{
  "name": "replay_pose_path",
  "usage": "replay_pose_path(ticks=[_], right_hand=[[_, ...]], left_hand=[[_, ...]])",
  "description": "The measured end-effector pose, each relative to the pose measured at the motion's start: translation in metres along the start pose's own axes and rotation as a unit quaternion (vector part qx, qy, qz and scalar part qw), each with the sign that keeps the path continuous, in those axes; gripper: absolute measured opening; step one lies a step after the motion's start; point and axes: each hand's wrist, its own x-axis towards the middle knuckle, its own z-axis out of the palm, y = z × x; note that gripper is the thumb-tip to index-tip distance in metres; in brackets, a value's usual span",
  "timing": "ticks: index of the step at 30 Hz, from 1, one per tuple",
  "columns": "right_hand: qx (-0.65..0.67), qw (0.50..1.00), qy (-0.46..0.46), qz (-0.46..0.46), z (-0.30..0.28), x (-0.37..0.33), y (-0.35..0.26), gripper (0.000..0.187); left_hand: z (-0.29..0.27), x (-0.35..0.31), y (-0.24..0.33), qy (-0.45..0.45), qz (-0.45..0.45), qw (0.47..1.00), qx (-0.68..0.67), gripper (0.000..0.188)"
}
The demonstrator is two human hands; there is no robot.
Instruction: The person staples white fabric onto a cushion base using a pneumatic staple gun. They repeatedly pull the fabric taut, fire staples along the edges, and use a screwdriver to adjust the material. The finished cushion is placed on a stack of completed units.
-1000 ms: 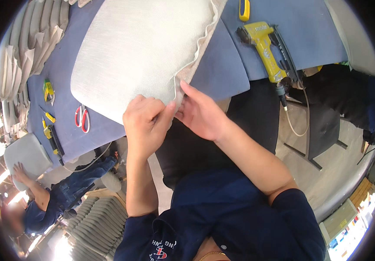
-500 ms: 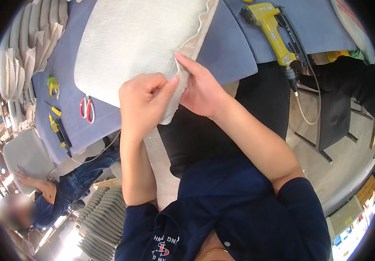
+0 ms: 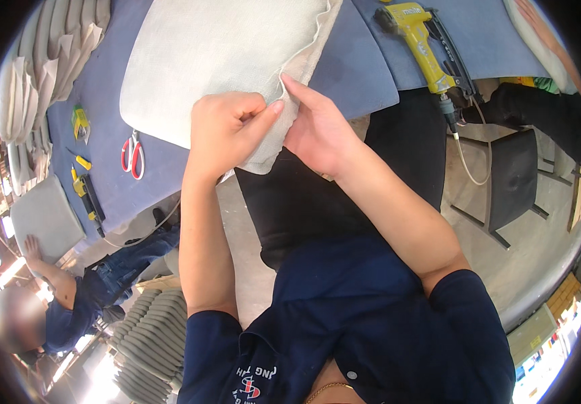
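Observation:
A pale grey fabric-covered pad (image 3: 203,54) lies on the blue-topped table, reaching over its near edge. Along its right side runs a folded fabric edge with a wavy seam. My left hand (image 3: 226,131) is closed on this edge near the pad's front corner, thumb pressed against the curled fingers. Just to its right, my right hand (image 3: 320,131) pinches the same edge, its thumb on top and its fingers partly hidden behind the fabric. Left of the pad lie red-handled scissors (image 3: 133,155).
A yellow staple gun (image 3: 422,50) with an air hose rests at the right. Another yellow-black air tool (image 3: 88,195), a small yellow-handled tool (image 3: 83,161) and a yellow packet (image 3: 80,123) lie at the left. Stacked grey pads (image 3: 48,67) stand beyond. A co-worker (image 3: 68,296) touches another pad (image 3: 48,219).
Both hands have shifted slightly up along the folded edge, still gripping it. The co-worker's pad has moved a little at the left, and an arm now shows at the upper right.

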Motion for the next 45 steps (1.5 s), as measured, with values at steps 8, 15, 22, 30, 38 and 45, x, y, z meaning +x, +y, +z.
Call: replay_pose_path(ticks=[8, 15, 22, 30, 38, 45], right_hand=[[-0.061, 0.997, 0.04, 0.01, -0.027, -0.028, 0.0, 0.058], [-0.096, 0.995, 0.034, 0.009, -0.036, -0.056, -0.016, 0.076], [-0.091, 0.995, 0.023, 0.021, -0.032, -0.049, -0.023, 0.077], [-0.174, 0.984, 0.016, 0.043, -0.055, -0.041, -0.052, 0.065], [-0.362, 0.906, 0.17, -0.141, -0.063, -0.049, -0.116, 0.05], [-0.365, 0.9, 0.199, -0.133, -0.065, -0.041, -0.117, 0.04]], left_hand=[[0.011, -0.004, -0.004, 0.027, 0.01, 0.999, 0.019, 0.044], [0.019, -0.006, -0.001, 0.034, 0.018, 0.999, 0.032, 0.044], [0.02, -0.011, -0.002, 0.059, 0.021, 0.998, 0.028, 0.039], [0.018, -0.016, 0.009, 0.055, -0.001, 0.997, 0.047, 0.035], [0.021, -0.066, 0.031, 0.118, 0.021, 0.99, 0.077, 0.033], [0.004, -0.072, 0.018, 0.183, -0.149, 0.948, -0.214, 0.013]])
